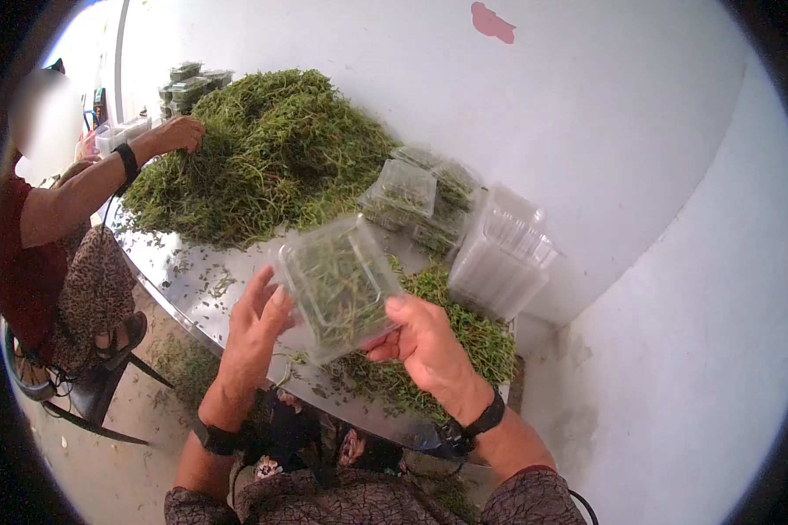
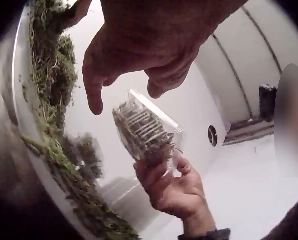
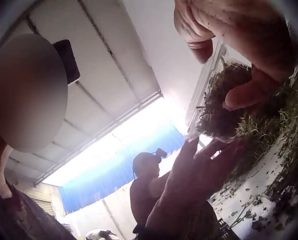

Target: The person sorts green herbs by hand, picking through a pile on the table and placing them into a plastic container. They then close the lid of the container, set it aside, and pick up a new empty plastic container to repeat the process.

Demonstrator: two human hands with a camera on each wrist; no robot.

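A clear plastic clamshell box (image 1: 337, 284) packed with green leafy sprigs is held up over the table, its lid lying across the greens. My right hand (image 1: 433, 350) grips its right side, thumb on the lid and fingers beneath. Beside the opposite edge is my left hand (image 1: 258, 328), fingers loosely extended; the left wrist view shows a gap between this hand and the box. Under the box and right hand spreads a smaller heap of loose greens (image 1: 481, 343), partly hidden by them.
A large mound of greens (image 1: 280, 149) covers the metal table's (image 1: 245, 260) far side. Filled boxes (image 1: 411, 188) and a stack of nested empty boxes (image 1: 499, 254) stand near the wall. At left, a seated person (image 1: 79, 201) reaches into the mound. More filled boxes (image 1: 188, 87) stand behind it.
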